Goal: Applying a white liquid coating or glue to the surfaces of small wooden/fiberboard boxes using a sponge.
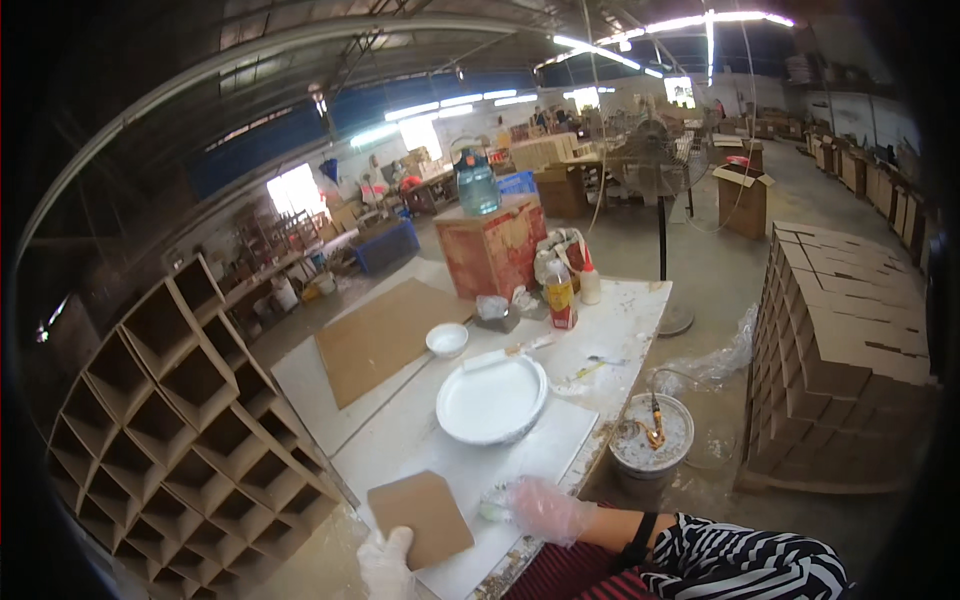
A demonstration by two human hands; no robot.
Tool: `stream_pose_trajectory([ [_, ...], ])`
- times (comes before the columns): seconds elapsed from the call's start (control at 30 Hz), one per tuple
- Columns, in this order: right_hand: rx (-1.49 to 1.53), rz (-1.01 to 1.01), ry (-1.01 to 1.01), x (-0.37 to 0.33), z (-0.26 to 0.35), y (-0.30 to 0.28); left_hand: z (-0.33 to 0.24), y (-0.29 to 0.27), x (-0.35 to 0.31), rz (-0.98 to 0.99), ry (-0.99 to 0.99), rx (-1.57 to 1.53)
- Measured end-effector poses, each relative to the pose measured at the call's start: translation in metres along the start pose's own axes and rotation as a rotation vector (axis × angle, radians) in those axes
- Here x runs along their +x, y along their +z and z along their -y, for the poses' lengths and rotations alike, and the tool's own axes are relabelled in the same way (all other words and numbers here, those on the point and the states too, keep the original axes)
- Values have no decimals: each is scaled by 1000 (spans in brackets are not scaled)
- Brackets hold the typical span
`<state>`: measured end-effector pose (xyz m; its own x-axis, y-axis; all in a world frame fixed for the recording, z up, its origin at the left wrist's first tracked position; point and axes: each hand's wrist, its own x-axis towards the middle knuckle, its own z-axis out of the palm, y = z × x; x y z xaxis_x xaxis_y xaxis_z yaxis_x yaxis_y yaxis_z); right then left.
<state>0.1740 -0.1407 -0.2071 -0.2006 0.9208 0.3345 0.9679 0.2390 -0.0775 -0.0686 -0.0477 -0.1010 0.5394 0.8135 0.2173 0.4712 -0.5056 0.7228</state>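
My left hand [386,568], in a white glove, grips the near edge of a flat brown board [420,518] with trimmed corners, thumb on top. My right hand [548,508] wears a clear plastic glove and is closed, just right of the board. A small pale, greenish thing [495,504] shows at its fingertips, too blurred to name. Beyond my hands stands a round white basin [492,402] of white liquid or paste, with a flat white brush or scraper [485,360] at its far rim. A small white bowl [447,340] sits farther off.
On the table lie a large brown sheet [388,340], a yellow-red bottle [561,300] and a red-capped bottle [590,284]. A red box [490,248] carries a water jug [478,185]. A bucket [652,440] stands right; stacked boxes [840,350] and brown compartment grids [190,430] flank the table.
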Motion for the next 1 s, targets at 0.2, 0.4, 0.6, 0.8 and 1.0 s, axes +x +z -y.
stream_pose_trajectory([
  [0.2, -46, -273, -64, -12, -28, -14, 10, 58, -14, -314, -280, -1390],
  [0.4, 604, -371, 616, 20, 18, -92, 34, 54, -8, -164, -296, -1618],
  [0.6, 511, -257, 53, 72, 30, -105, 23, 63, -7, 20, -219, -1536],
  [0.8, 32, -271, -418, 86, 35, -109, 20, 59, -7, -41, -214, -1315],
  [1.0, -23, 279, 95, 104, 17, -113, 9, 72, 2, -58, -256, -1259],
])
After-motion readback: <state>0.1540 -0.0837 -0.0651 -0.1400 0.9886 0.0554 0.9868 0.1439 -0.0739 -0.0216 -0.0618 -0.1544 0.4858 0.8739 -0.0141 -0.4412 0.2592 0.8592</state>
